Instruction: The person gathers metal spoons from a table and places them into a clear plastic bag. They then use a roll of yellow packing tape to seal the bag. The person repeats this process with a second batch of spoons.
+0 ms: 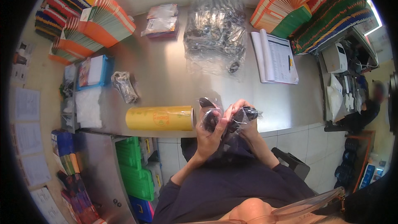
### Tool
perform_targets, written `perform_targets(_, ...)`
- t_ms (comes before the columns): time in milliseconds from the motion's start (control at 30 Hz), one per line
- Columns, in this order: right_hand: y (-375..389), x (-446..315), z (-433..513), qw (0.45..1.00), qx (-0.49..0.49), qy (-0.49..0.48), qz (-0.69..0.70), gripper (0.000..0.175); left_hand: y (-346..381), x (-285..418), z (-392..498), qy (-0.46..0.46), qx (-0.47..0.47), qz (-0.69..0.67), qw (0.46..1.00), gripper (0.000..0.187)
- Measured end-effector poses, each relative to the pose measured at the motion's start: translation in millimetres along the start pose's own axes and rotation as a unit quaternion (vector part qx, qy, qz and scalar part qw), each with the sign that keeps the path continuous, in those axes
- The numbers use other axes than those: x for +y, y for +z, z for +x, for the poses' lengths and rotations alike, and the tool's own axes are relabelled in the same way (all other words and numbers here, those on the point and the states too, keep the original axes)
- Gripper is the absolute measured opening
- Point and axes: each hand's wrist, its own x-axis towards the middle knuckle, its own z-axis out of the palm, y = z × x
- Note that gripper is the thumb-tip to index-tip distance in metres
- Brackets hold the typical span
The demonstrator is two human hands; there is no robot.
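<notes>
Both my hands are together over the front edge of the metal table (168, 90). My left hand (211, 130) grips a dark, rounded item in clear plastic wrap (211, 119). My right hand (245, 121) holds another part of dark, plastic-wrapped goods (248, 113); whether the two are joined cannot be told. Just left of my hands lies a large roll of yellow film (160, 118). Beyond them, a big heap of dark items in clear plastic bags (216, 31) rests on the table. A smaller plastic-wrapped bundle (124, 86) lies farther left.
An open stapled document with a pen (278, 59) lies back right. A stack of packets (161, 21), a blue basket (107, 73) and white sheets (89, 107) stand left. Orange-edged folded packs (105, 21) line the back corners. Green boxes (133, 168) are below. Another person (367, 112) is far right.
</notes>
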Motion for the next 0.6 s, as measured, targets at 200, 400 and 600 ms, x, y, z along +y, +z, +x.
perform_targets(200, 5.5, -9.8, 0.2, 0.998, 0.049, 0.026, 0.0, 0.024, -8.4, -2.3, 0.8, 0.025, -0.013, -0.071, 0.997, 0.032)
perform_targets(400, 22.3, -27.1, 2.1, 0.928, 0.142, -0.032, -0.343, 0.022, -9.0, -12.3, 2.1, -0.04, 0.018, 0.057, 0.997, 0.059)
perform_targets(600, 23.4, -27.1, 5.0, 0.961, 0.197, 0.062, -0.186, 0.028, -0.1, -5.8, 1.6, -0.024, -0.012, -0.009, 1.0, 0.039)
